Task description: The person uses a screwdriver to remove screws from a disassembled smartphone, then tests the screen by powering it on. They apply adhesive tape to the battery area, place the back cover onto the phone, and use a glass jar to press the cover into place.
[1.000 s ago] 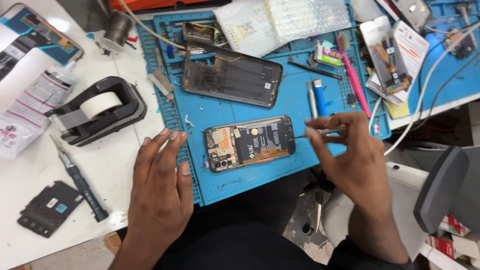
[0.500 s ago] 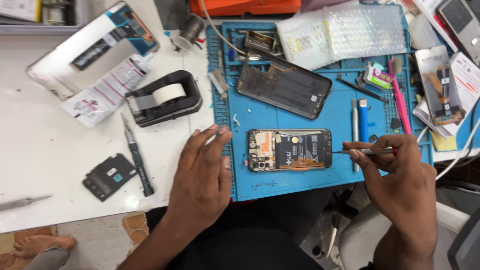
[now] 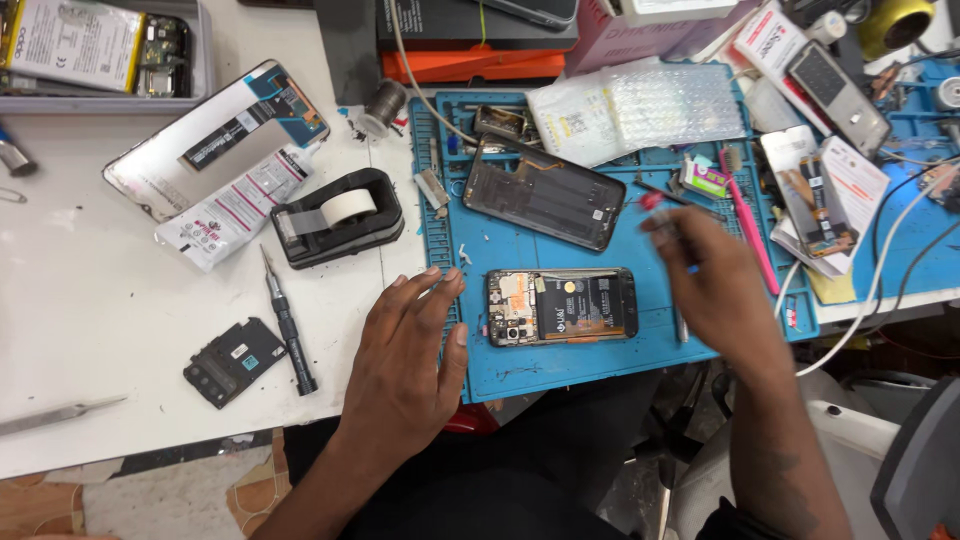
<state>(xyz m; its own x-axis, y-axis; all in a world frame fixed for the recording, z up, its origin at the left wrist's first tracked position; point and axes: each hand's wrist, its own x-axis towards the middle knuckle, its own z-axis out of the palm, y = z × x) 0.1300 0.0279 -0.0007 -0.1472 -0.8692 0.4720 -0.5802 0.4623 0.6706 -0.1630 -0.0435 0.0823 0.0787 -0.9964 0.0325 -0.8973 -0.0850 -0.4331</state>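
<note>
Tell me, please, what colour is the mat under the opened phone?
Blue mat, clearest in the head view.

two hands (image 3: 405, 360), one opened phone (image 3: 562, 306), one screwdriver (image 3: 288, 325), one tape dispenser (image 3: 340, 216)

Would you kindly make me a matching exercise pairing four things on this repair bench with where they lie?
Things:
1. opened phone
2. tape dispenser
3. screwdriver
4. pink toothbrush

Places:
A. white table, between the dark camera cover and the blue mat
B. right part of the blue mat
C. blue mat, between the two hands
D. white table, just left of the blue mat's upper part

Pairs: 1-C, 2-D, 3-A, 4-B
</note>
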